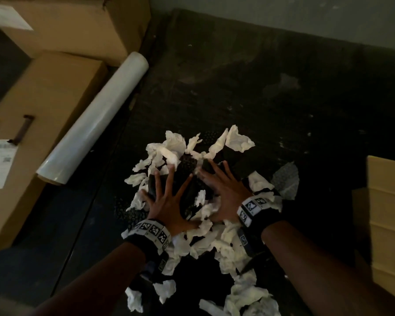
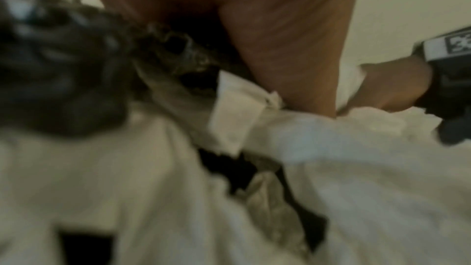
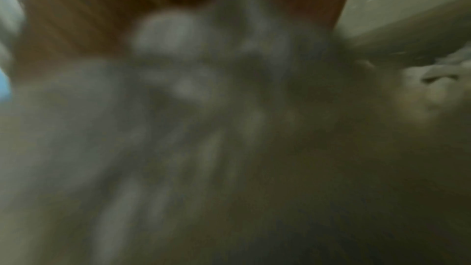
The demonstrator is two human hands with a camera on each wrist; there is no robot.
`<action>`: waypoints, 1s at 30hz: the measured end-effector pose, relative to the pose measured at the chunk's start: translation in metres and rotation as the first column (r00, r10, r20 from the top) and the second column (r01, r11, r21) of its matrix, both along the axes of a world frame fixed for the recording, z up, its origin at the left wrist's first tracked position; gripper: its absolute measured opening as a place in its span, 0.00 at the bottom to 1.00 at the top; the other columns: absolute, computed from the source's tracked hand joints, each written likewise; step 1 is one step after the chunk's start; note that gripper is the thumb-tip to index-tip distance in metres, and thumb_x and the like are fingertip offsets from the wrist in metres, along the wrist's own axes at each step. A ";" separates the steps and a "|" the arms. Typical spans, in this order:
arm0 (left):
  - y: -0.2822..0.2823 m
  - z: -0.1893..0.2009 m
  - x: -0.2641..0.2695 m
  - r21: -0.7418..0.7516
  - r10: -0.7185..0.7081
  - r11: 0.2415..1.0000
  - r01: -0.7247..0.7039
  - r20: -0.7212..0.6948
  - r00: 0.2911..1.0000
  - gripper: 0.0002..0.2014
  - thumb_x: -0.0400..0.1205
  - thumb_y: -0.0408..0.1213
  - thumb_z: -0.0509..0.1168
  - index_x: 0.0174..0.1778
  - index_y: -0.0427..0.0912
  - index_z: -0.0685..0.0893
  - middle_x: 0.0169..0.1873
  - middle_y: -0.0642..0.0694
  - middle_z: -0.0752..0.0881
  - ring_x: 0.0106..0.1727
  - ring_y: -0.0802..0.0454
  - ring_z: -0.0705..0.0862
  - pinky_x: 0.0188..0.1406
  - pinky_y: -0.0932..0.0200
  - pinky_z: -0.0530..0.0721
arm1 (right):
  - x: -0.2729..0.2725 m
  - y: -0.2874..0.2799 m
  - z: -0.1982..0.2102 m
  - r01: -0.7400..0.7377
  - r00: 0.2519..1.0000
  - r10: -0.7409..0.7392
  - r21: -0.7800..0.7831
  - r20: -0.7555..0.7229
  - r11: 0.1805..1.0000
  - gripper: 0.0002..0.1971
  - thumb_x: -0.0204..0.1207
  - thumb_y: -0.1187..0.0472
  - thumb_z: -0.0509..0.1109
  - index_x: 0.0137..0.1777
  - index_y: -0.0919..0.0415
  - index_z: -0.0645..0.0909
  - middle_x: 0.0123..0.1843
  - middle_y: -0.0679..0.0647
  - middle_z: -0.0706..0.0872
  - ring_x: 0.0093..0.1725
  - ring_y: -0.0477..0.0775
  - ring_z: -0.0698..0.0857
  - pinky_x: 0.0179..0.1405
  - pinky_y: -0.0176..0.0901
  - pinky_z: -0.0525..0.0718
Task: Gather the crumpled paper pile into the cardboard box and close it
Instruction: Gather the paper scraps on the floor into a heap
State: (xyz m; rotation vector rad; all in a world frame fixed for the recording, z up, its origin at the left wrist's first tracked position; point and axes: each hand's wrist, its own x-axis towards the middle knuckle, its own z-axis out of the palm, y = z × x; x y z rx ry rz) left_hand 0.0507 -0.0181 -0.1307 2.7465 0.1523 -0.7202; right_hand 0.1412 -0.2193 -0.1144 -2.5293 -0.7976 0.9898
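Stacked boxes [image 1: 43, 92] and a film roll [image 1: 96, 117] lay along the floor's left edge. Your left hand [image 1: 167, 201] pressed, fingers spread flat, on the crumpled paper pile [image 1: 205, 233] mid-floor; your right hand [image 1: 226, 192] did likewise. The cardboard box [image 1: 385, 213] sat at the right edge.

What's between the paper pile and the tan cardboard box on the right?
Head view: a crumpled clear bubble-wrap piece at the white crumpled paper pile's edge, then bare dark floor up to the tan cardboard box.

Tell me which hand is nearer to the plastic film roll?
Left. The left hand rests on the paper pile toward the film roll; the right hand lies farther away.
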 end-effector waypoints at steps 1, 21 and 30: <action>0.001 0.000 0.000 0.004 -0.005 1.000 0.005 0.002 1.000 0.70 0.55 0.81 0.71 0.82 0.74 0.28 0.81 0.52 0.17 0.82 0.30 0.21 0.68 0.04 0.46 | 0.003 -0.001 0.003 0.036 0.998 -0.034 0.027 -0.049 0.999 0.72 0.52 0.40 0.88 0.80 0.21 0.31 0.85 0.38 0.24 0.84 0.61 0.27 0.75 0.86 0.54; 0.009 -0.019 -0.016 -0.042 -0.001 0.999 0.006 0.117 0.993 0.61 0.64 0.83 0.60 0.88 0.64 0.36 0.86 0.55 0.25 0.86 0.39 0.25 0.78 0.15 0.47 | -0.027 0.014 -0.037 -0.032 0.971 0.052 -0.090 0.232 0.995 0.55 0.71 0.30 0.70 0.77 0.24 0.24 0.86 0.41 0.26 0.83 0.68 0.25 0.74 0.80 0.67; -0.002 -0.027 -0.022 -0.143 0.080 0.989 -0.045 0.243 0.967 0.45 0.80 0.61 0.67 0.89 0.63 0.49 0.89 0.56 0.40 0.89 0.48 0.39 0.80 0.33 0.71 | -0.038 0.027 -0.059 -0.055 0.920 0.087 -0.093 0.381 0.994 0.44 0.73 0.41 0.71 0.87 0.47 0.56 0.89 0.53 0.56 0.86 0.74 0.42 0.77 0.68 0.71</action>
